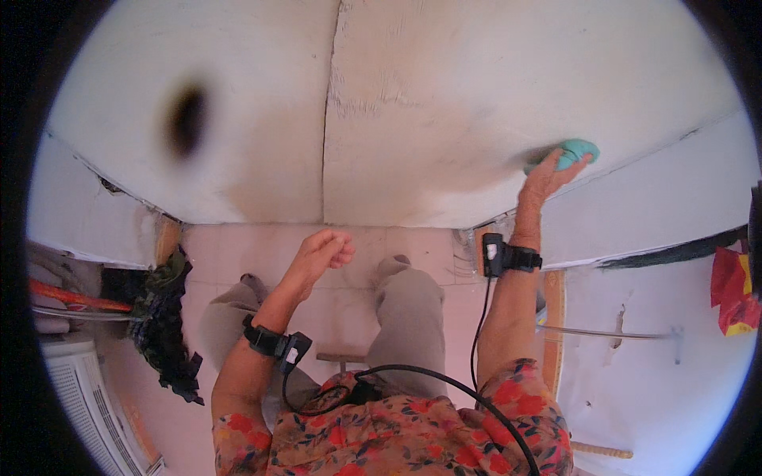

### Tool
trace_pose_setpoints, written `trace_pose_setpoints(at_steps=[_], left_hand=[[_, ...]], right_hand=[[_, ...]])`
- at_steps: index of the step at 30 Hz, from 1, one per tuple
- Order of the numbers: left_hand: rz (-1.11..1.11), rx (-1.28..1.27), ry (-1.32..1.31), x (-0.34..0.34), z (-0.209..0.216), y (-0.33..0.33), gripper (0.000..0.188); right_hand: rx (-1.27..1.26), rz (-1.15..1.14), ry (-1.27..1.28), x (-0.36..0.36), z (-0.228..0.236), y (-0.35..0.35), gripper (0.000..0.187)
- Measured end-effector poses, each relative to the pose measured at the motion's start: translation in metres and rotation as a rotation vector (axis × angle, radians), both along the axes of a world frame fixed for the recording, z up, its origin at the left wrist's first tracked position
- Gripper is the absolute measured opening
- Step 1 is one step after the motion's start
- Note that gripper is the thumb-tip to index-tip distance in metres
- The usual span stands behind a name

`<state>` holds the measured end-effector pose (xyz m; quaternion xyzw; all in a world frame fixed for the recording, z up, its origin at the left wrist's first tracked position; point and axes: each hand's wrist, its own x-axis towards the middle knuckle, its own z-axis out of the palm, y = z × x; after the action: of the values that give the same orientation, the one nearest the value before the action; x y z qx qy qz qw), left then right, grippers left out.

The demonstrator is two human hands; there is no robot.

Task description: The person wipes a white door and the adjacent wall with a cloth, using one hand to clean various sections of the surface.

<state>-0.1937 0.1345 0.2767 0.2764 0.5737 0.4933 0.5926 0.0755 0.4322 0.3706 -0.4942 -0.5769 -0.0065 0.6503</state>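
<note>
My right hand (543, 179) presses a bunched teal-green cloth (579, 149) against a large off-white door panel (429, 71), near its right edge. The fingers spread over the cloth, and a shadow falls beside it. In front of my body, my left hand (321, 255) hangs curled into a loose fist, apart from the door and with nothing seen in it. A second off-white panel (262, 71) stands to the left, divided from the first by a dark vertical seam. Brownish smudges mark the lower parts of both panels.
Pinkish floor tiles (413, 242) lie below the door. A dark patterned cloth (168, 325) hangs at left, above a white slatted unit (79, 397). On the right wall are a metal rod (603, 333) and a red-yellow item (730, 292). A black cable (468, 393) crosses my front.
</note>
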Motion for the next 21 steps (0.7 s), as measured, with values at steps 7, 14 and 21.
trace_pose_setpoints(at_steps=[7, 14, 21], left_hand=[[-0.057, -0.02, -0.019, 0.002, -0.003, -0.006, 0.031], [-0.071, 0.003, -0.024, 0.003, -0.015, -0.004, 0.03], [-0.099, 0.03, 0.009, 0.006, -0.014, -0.001, 0.029]], right_hand=[[-0.568, 0.262, 0.897, 0.073, -0.095, 0.018, 0.053], [-0.636, 0.228, 0.821, -0.004, -0.103, -0.029, 0.06], [-0.14, 0.23, 0.277, -0.026, 0.038, -0.032, 0.059]])
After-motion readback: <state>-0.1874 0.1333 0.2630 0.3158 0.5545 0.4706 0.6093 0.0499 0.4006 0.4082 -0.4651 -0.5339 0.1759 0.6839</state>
